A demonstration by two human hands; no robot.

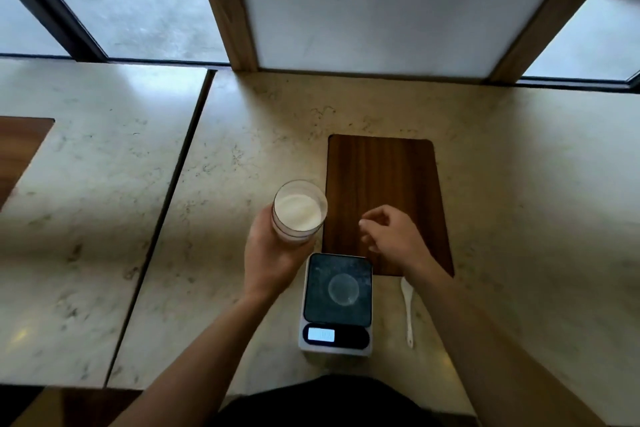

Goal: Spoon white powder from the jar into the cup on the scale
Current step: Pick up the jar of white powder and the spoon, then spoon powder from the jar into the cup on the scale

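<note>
Fingers of left hand (268, 255) wrap jar (299, 213) — right hand (391, 236) empty.

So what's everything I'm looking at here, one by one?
clear jar of white powder: one, lid off, held just left of the board
dark wooden rectangular board: one, brown, on the counter behind the scale
digital scale with black platform: one, white body, lit display, near edge; no cup on it
white plastic spoon: one, lying right of the scale
pale marble counter: beige, under everything
left hand: wrapped in a grip around the jar
right hand: over the board, fingers loosely curled, holding nothing
</note>
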